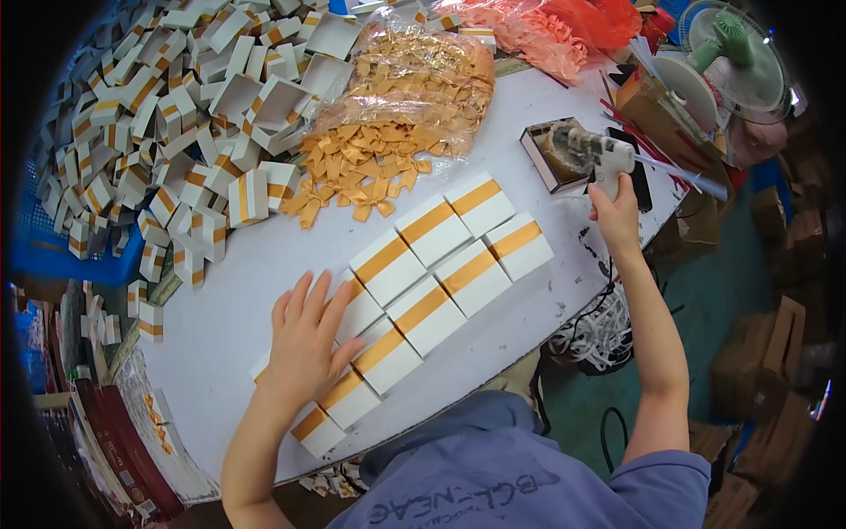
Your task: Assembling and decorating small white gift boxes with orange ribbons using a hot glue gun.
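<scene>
Two slanting rows of white boxes, each crossed by a gold ribbon band (422, 305), lie side by side on the white table (211, 353). My left hand (304, 348) rests over the lower left end of these rows, fingers spread, covering parts of several boxes. At the right, my right hand (615, 212) is closed around the grip of a hot glue gun (614, 159). A clear glue stick (674, 176) pokes out of its back. The gun's crusted front end is over a small open box (538, 159) with brownish residue inside.
A clear bag (423, 79) spills gold ribbon bows (361, 167) behind the rows. White boxes (176, 115) are heaped at the far left over a blue crate (53, 247). A dark phone (641, 181), a fan (736, 57) and pink ribbon pieces (546, 35) are at the right and back.
</scene>
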Demonstrator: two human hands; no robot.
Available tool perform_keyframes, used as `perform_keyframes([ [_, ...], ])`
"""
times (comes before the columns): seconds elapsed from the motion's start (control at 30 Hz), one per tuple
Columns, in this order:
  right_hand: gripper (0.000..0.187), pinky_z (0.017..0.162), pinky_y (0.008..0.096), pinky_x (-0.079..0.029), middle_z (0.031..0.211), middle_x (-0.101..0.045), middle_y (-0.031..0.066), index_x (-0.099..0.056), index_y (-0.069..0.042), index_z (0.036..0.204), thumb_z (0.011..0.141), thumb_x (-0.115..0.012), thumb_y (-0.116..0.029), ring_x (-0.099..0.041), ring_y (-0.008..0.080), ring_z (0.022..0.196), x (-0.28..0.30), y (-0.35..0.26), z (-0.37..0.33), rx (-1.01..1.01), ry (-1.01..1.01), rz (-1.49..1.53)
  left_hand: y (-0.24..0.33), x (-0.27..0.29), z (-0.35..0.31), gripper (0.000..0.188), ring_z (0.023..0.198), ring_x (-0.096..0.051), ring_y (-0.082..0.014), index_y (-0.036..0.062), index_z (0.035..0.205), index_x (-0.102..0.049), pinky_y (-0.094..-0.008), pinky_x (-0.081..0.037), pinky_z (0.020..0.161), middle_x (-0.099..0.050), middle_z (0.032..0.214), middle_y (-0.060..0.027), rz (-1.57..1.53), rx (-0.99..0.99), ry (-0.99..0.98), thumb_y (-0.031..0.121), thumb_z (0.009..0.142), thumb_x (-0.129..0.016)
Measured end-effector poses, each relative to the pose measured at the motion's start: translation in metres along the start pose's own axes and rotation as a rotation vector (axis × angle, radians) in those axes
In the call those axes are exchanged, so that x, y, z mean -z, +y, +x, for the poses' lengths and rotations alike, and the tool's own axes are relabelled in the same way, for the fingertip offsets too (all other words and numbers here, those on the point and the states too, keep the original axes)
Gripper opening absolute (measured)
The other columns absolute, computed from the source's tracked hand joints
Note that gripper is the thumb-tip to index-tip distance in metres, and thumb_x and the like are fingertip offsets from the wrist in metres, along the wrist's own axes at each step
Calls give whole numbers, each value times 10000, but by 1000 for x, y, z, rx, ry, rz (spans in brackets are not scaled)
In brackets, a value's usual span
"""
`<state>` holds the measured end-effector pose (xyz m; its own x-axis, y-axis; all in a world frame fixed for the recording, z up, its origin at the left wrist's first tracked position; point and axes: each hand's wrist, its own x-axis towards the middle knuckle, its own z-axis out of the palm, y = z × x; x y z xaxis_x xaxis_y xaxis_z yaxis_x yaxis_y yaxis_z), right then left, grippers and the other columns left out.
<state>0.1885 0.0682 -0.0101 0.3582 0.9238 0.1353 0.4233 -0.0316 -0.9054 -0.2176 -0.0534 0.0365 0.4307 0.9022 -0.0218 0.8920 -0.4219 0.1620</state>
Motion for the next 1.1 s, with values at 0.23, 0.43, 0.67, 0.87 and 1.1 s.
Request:
perform_keyframes([
  [0.23,217,508,211,-406,750,-554,24,-511,3,962,814,-586,-137,-496,73,558,17,-24,-33,68,39,70,0,-13,-79,622,1282,-267,-363,21,1334,-334,-459,-201,1034,-306,1382,-202,-67,362,135,185,790,-588],
  [0.43,197,529,225,-429,766,-558,47,-526,7,954,811,-590,-113,-508,86,567,45,-13,-95,-22,-26,-52,-10,-41,-113,528,1292,-273,-333,2,1344,-308,-411,-189,1063,-296,1395,-192,-361,609,419,124,858,-475],
  [0.67,444,536,245,-352,649,-385,6,-399,-41,1249,881,-495,-270,-366,86,528,30,-64,-109,-446,-541,1417,-25,-62,-120,513,1294,-285,-262,-12,1345,-301,-358,-191,1066,-317,1385,-163,-692,782,627,37,855,-443],
  [0.87,357,801,340,-433,950,-450,71,-487,-50,964,771,-635,-311,-479,197,858,-69,-105,-143,-319,-788,1079,-30,-63,-121,599,1298,-276,-267,6,1363,-281,-354,-207,1062,-297,1399,-153,-870,689,667,60,817,-521],
  [1.1,432,802,360,-452,975,-586,126,-528,1,1078,715,-639,-205,-574,263,931,-139,-142,-175,-482,-1415,504,-25,-70,-134,796,1277,-276,-350,13,1367,-265,-411,-242,1034,-317,1369,-197,-754,695,600,185,716,-689],
])
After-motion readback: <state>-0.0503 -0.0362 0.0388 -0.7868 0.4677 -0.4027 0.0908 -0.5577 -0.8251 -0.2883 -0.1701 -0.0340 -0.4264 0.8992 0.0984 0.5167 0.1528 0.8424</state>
